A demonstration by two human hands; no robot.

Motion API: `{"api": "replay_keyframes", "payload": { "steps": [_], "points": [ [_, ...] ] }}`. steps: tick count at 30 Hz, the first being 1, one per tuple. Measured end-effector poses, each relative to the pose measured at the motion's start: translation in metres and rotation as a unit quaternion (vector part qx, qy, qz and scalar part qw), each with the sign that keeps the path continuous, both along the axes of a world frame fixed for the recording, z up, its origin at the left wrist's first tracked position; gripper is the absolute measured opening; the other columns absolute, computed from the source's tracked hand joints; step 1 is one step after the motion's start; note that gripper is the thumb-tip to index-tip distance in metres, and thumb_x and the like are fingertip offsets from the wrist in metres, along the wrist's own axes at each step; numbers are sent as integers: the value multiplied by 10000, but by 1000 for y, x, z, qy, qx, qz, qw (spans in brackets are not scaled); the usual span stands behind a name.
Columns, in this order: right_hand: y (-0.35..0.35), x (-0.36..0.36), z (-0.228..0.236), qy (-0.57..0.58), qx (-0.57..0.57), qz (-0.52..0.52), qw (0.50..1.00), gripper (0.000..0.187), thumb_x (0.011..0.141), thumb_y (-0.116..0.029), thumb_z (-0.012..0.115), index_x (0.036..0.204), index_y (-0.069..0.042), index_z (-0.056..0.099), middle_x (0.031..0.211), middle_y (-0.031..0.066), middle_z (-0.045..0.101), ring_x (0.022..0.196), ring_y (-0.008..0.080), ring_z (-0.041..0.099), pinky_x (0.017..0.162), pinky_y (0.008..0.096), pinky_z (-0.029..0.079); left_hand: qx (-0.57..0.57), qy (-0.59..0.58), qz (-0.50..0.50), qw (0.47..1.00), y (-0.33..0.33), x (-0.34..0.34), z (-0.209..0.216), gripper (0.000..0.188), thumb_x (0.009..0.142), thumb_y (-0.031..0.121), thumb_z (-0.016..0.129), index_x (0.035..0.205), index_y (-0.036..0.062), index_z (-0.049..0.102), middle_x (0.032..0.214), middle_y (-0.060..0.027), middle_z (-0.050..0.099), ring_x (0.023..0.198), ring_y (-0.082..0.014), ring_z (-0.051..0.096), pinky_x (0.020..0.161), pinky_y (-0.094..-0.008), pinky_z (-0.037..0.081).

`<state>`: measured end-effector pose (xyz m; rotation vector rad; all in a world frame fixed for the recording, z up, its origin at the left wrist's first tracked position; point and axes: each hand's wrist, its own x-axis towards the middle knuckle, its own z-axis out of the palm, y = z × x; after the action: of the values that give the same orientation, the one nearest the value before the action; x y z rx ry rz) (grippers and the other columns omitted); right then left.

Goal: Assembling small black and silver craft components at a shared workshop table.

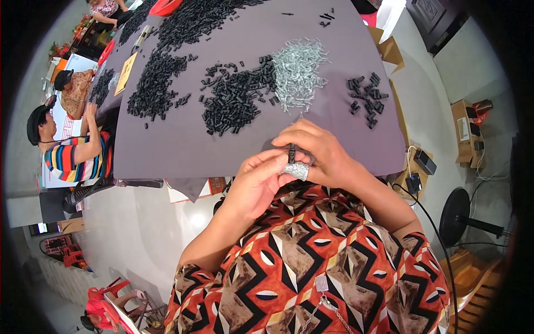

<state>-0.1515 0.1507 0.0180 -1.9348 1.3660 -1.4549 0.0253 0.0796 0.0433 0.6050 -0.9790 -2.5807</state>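
At the near edge of a long table [167,145] covered in smooth grey-purple sheeting, a person's hands meet over a small black plastic piece [292,151]. The left hand [258,181] is closed around its lower end, one fingertip wrapped in glittery silver tape [296,170]; the right hand [317,153] curls over it from the other side, pinching it upright just above the table edge.

The piece is short, narrow and matte, and it sits right at the table's edge: a loosened pinch would likely send it into the lap or to the floor.

Beyond the hands lie a heap of similar black pieces [233,100], a pile of thin, shiny metal parts [297,69] touching it, and a smaller black cluster [367,97] set apart at right. Other workers sit along the table's left side.
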Motion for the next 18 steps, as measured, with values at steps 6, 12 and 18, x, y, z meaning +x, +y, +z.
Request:
{"api": "replay_keyframes", "payload": {
  "steps": [6, 12, 18],
  "points": [
    [1, 5, -1, 17, -7, 5, 1000, 392, 772, -140, 769, 1115, -19, 623, 1017, 114, 646, 913, 303, 620, 779, 383, 517, 14, 1, 13, 1000, 0, 5, -5, 236, 965, 123, 612, 1105, -58, 670, 1112, -151, 685, 1064, -222, 654, 941, -356, 522],
    [0, 4, -4, 17, -11, 15, 1000, 370, 783, -121, 747, 1113, -10, 624, 1019, 126, 648, 911, 309, 630, 775, 385, 518, 63, -3, 17, 998, 4, 2, -8, 217, 958, 156, 607, 1108, 1, 621, 1089, -77, 638, 1059, -199, 616, 966, -368, 485],
    [0, 1, -5, -6, 6, 36, 999, 349, 782, -50, 673, 1123, 4, 623, 1017, 140, 647, 874, 302, 623, 742, 371, 517, 82, 2, 25, 996, 2, -2, -21, 230, 956, 187, 625, 1110, 17, 619, 1082, -67, 633, 1058, -200, 618, 965, -386, 488]
  ]
}}
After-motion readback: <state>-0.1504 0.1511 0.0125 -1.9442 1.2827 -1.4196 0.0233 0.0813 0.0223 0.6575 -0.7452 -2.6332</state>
